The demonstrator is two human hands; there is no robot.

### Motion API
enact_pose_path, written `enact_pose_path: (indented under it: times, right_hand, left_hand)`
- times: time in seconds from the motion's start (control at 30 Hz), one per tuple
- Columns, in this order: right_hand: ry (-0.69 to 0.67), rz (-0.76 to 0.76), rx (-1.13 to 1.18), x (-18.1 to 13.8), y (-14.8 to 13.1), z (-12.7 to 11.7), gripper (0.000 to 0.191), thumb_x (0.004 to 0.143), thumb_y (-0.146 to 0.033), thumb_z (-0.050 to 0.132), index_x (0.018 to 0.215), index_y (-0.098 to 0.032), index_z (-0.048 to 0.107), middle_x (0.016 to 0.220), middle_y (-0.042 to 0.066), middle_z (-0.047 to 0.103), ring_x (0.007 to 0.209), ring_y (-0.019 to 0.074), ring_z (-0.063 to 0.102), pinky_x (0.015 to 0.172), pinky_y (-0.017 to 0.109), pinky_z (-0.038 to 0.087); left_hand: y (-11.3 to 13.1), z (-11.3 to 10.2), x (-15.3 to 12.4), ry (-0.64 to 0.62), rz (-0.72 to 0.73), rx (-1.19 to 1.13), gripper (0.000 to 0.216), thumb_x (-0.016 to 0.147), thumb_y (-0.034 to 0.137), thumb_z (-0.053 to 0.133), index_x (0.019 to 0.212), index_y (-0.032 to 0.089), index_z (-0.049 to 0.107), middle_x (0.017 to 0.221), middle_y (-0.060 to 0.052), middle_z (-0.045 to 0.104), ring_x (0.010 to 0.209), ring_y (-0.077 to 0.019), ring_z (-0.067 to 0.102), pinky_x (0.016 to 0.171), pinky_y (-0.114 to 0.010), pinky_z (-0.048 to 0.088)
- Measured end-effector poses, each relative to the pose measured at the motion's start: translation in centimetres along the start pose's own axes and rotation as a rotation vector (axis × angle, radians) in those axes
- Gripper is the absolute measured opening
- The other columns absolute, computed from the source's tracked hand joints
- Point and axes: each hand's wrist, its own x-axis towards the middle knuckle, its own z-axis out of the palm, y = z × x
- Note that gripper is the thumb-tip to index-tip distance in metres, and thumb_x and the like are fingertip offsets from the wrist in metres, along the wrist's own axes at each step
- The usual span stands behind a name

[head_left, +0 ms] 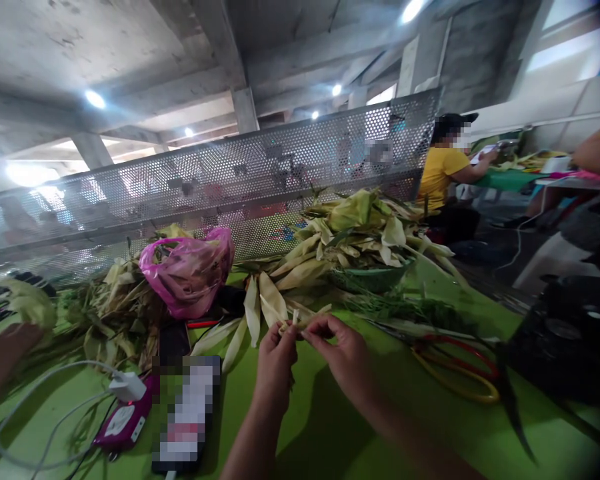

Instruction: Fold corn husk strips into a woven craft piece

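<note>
In the middle of the head view, a pale strip of corn husk (305, 323) is pinched between my two hands above the green table. My left hand (279, 350) is closed round its left end, where a short piece sticks up past the thumb. The fingertips of my right hand (341, 343) pinch it from the other side. Just beyond my hands, loose husk leaves (271, 300) lie with their tips towards me. Behind those rises a large heap of dried corn husks (360, 227) on a green basket (375, 279).
Scissors with red and yellow handles (460, 373) lie at right. A phone (190, 413), purple power strip (125, 420) with white plug, and pink plastic bag (190, 273) are at left. Another person's hand (10, 347) reaches in at the left edge. A perforated metal panel (260, 180) stands behind.
</note>
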Motion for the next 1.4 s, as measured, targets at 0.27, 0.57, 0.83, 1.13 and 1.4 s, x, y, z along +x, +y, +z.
enact_pose_path:
  times: [0.27,0.57,0.83,1.13,1.4]
  right_hand:
    - [-0.033,0.218,0.334,0.3,0.9,1.1,0.027,0.075,-0.047,0.073,0.082,-0.021,0.068,0.08,0.002,0.071,0.081,0.022,0.065,0.078,0.034,0.051]
    - [-0.086,-0.444,-0.406,0.2,-0.5,-0.9,0.016,0.094,-0.027,0.056,0.09,-0.023,0.071,0.092,0.006,0.07,0.091,0.0235,0.061,0.086,0.039,0.046]
    - [-0.21,-0.421,-0.431,1.0,-0.4,-1.2,0.006,0.088,-0.022,0.064,0.085,-0.024,0.068,0.083,0.002,0.069,0.082,0.0207,0.062,0.078,0.034,0.046]
    - [-0.194,0.127,0.096,1.4,-0.2,-1.3,0.028,0.07,-0.033,0.072,0.093,-0.022,0.061,0.067,-0.004,0.057,0.064,0.0157,0.057,0.059,0.026,0.046]
    - [-0.175,0.06,0.143,1.1,-0.8,-1.1,0.02,0.074,-0.038,0.071,0.081,-0.02,0.068,0.073,0.0,0.063,0.069,0.0166,0.058,0.065,0.028,0.048]
  left_hand:
    - [-0.3,0.0,0.2,-0.022,-0.022,-0.092,0.034,0.078,0.045,0.071,0.081,0.017,0.053,0.064,0.007,0.041,0.05,-0.0043,0.022,0.046,-0.019,0.016]
    - [-0.5,-0.6,0.7,-0.011,0.053,0.23,0.028,0.078,0.043,0.064,0.072,0.018,0.053,0.06,0.006,0.042,0.053,-0.0087,0.032,0.05,-0.021,0.025]
    - [-0.7,-1.0,0.6,-0.2,0.197,0.517,0.014,0.082,0.027,0.056,0.074,0.017,0.061,0.072,-0.001,0.056,0.072,-0.0167,0.048,0.069,-0.026,0.037]
    - [-0.2,-0.9,0.0,-0.291,0.181,0.468,0.011,0.083,0.027,0.06,0.082,0.016,0.065,0.074,-0.001,0.055,0.07,-0.015,0.046,0.065,-0.025,0.035]
    - [0.4,0.0,-0.3,-0.301,0.083,0.228,0.021,0.083,0.034,0.061,0.082,0.016,0.07,0.074,-0.002,0.059,0.072,-0.0145,0.049,0.07,-0.024,0.039]
